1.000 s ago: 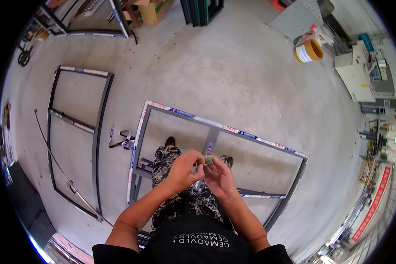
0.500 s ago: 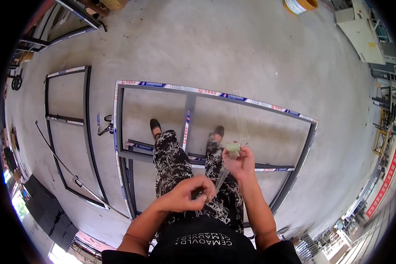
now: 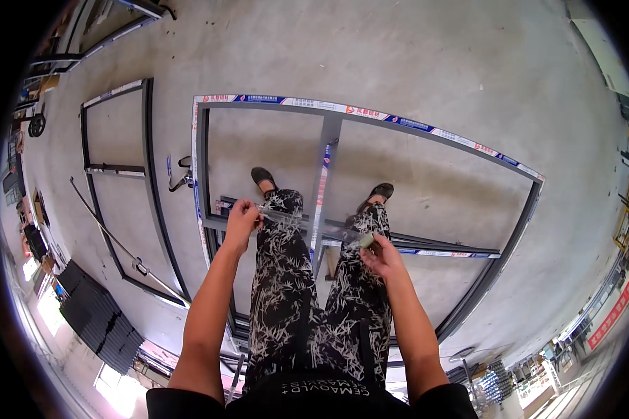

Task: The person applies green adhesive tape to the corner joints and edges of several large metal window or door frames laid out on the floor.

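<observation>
A strip of clear tape [image 3: 293, 219] stretches between my two hands, above my thighs. My left hand [image 3: 241, 222] pinches its free end. The small pale green roll of tape [image 3: 367, 240] sits in the fingers of my right hand [image 3: 383, 261]. Below them lies a large dark grey metal frame [image 3: 328, 126] with printed protective film along its bars. My feet are on the floor inside its openings. Loose-looking dark bars [image 3: 433, 250] cross the frame beneath my hands.
A narrower dark frame [image 3: 149, 133] lies on the floor to the left, with a long thin rod [image 3: 108, 230] across it. A black clamp-like tool [image 3: 182, 180] rests beside the large frame's left edge. Stacked dark corrugated pieces [image 3: 98, 318] stand at the lower left.
My left hand has moved forward and left, away from my waist, drawing the tape out straight. My right hand has stayed near its place with the roll. The view has shifted.
</observation>
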Available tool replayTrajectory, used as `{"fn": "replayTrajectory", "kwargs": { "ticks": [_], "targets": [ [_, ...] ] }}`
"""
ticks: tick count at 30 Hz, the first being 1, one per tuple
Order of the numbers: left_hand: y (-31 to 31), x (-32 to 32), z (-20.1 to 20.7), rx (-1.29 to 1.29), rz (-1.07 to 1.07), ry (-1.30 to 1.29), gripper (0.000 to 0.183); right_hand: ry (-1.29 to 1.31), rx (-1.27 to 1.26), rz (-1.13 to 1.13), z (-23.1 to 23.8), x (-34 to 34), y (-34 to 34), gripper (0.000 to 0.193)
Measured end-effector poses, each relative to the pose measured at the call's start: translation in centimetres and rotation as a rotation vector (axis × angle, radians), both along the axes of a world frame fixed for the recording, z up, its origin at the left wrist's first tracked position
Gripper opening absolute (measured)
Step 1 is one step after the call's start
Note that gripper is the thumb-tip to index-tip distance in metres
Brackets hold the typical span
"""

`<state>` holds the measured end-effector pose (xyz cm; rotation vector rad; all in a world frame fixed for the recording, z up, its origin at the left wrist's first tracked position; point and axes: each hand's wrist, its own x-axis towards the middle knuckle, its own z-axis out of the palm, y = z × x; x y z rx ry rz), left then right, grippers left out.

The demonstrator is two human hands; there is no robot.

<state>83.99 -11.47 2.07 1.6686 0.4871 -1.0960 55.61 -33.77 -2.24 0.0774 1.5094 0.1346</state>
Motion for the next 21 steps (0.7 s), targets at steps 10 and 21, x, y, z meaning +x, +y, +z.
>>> {"fn": "replayTrajectory", "kwargs": {
  "ticks": [10, 21],
  "targets": [
    [-0.8, -2.6, -23.0, 0.123, 0.373, 0.292, 0.009, 0.132, -0.28, 0.133, -18.4, 1.3, -2.3, 0.028],
    [-5.4, -5.2, -42.9, 0.327, 0.38, 0.326, 0.01, 0.227, -0.404, 0.341, -40.5, 1.4, -3.0, 0.028]
  ]
}}
